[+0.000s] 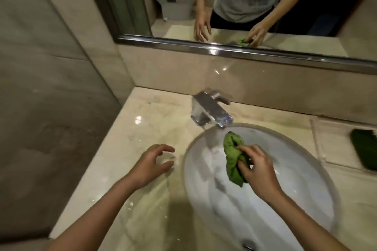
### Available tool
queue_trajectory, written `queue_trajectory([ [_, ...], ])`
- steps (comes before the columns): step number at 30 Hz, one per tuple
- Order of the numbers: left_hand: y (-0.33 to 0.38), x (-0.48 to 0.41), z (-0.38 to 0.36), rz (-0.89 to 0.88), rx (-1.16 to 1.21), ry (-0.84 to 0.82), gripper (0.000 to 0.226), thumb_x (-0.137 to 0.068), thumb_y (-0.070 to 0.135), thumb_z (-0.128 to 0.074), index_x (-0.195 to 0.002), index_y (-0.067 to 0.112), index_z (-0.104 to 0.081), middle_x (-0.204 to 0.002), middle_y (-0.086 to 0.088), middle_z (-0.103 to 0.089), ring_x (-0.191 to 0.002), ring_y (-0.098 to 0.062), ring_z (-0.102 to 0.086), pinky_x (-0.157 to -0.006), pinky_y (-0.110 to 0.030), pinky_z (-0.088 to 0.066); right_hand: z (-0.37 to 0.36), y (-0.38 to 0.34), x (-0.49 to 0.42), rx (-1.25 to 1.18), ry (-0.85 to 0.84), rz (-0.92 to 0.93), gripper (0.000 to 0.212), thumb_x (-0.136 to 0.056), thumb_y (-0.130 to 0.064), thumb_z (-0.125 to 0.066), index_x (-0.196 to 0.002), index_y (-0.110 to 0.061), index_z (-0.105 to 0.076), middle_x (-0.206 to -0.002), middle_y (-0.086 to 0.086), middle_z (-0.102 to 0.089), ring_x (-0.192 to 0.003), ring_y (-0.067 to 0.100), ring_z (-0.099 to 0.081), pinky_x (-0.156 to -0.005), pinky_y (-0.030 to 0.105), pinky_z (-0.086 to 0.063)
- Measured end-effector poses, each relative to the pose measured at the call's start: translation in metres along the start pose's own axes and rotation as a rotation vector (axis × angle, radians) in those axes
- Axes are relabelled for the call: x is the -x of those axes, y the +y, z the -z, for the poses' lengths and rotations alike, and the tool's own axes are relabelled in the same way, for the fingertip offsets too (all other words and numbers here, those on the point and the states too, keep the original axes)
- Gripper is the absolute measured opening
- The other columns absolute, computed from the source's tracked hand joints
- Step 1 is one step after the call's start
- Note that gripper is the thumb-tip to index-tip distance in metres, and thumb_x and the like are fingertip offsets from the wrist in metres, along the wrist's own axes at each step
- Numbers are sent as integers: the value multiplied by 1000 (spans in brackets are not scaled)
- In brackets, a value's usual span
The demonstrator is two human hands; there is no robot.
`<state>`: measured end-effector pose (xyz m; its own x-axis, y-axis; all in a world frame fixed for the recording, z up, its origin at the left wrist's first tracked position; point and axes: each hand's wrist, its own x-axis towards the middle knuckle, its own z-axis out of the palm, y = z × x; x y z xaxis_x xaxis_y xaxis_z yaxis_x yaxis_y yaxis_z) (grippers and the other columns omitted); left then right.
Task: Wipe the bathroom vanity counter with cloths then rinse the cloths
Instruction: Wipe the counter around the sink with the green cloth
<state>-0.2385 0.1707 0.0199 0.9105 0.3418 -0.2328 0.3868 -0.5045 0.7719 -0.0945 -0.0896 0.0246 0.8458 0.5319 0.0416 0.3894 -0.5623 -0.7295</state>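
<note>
My right hand point(258, 169) grips a bunched green cloth point(232, 155) and holds it over the white oval sink basin point(302, 193), just below the chrome faucet point(212, 111). My left hand point(152, 164) hovers over the beige marble counter point(142, 132) left of the basin, fingers spread and curled, holding nothing. No water is seen running from the spout. A second, darker green cloth point(365, 149) lies in a clear tray at the right edge.
A clear tray point(326, 140) sits on the counter at the right. A mirror point(265, 6) with a chrome frame runs along the back wall above a backsplash and reflects my arms. A tiled wall bounds the counter on the left. The drain point(250, 244) shows at the bottom.
</note>
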Motion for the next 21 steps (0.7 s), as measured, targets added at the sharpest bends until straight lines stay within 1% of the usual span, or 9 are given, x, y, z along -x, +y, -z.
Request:
queue_trajectory([
  [3,-42,7,53,-25,-56,55,30,-83,18,-69,-105,34,-57,-113,13,-54,-102,4,-50,-82,-4,-33,-51,-43,-9,20,-25,40,38,-75,6,-67,-110,-9,-66,-95,-1,-54,-80,14,-53,-72,15,-39],
  [7,-96,1,114,-58,-177,118,32,-80,28,-67,-111,25,-60,-113,8,-54,-108,-13,-51,-90,-20,-33,-118,-98,-36,8,20,-11,39,-76,6,-66,-112,-9,-64,-99,2,-54,-83,16,-55,-69,3,-36],
  [9,-114,-6,131,-60,-218,117,34,-82,29,-66,-115,24,-58,-119,5,-53,-112,-17,-49,-93,-25,-34,-140,-117,-51,11,71,-32,39,-77,5,-66,-113,-8,-63,-102,4,-53,-89,20,-56,-71,7,-35],
  [11,-132,-18,141,-49,-265,126,38,-85,27,-66,-120,24,-55,-124,4,-51,-115,-18,-46,-95,-28,-35,-161,-130,-68,54,106,-52,41,-79,3,-64,-118,-8,-60,-109,8,-53,-100,26,-54,-82,18,-36],
  [13,-142,-32,142,-37,-360,144,41,-87,32,-61,-126,25,-50,-129,3,-47,-119,-20,-44,-95,-32,-35,-181,-134,-82,129,69,-84,49,-85,-4,-61,-132,-12,-49,-133,14,-42,-121,33,-39,-99,30,-32],
  [14,-145,-42,143,-41,-412,154,43,-88,34,-59,-129,27,-48,-133,3,-45,-122,-21,-42,-96,-34,-34,-192,-136,-91,182,27,-98,54,-89,-11,-58,-139,-15,-39,-146,13,-29,-132,34,-25,-108,35,-24],
  [16,-152,-64,141,-58,-481,166,45,-90,37,-54,-134,27,-44,-141,3,-39,-128,-22,-36,-100,-37,-32,-213,-135,-109,320,-17,-63,55,-96,-25,-46,-146,-18,-23,-156,9,-6,-142,30,-4,-114,34,-5],
  [17,-156,-76,140,-73,-502,170,45,-92,37,-51,-135,27,-43,-143,2,-37,-130,-22,-34,-102,-38,-31,-221,-134,-118,368,-13,-24,53,-98,-28,-39,-147,-18,-21,-157,9,-2,-143,27,0,-114,31,0],
  [21,-167,-117,133,-164,-536,212,51,-92,40,-28,-134,19,-47,-144,-6,-41,-132,-28,-36,-104,-43,-34,-239,-124,-154,467,-8,7,50,-102,-30,-24,-148,-14,-15,-157,5,3,-144,20,8,-114,27,6],
])
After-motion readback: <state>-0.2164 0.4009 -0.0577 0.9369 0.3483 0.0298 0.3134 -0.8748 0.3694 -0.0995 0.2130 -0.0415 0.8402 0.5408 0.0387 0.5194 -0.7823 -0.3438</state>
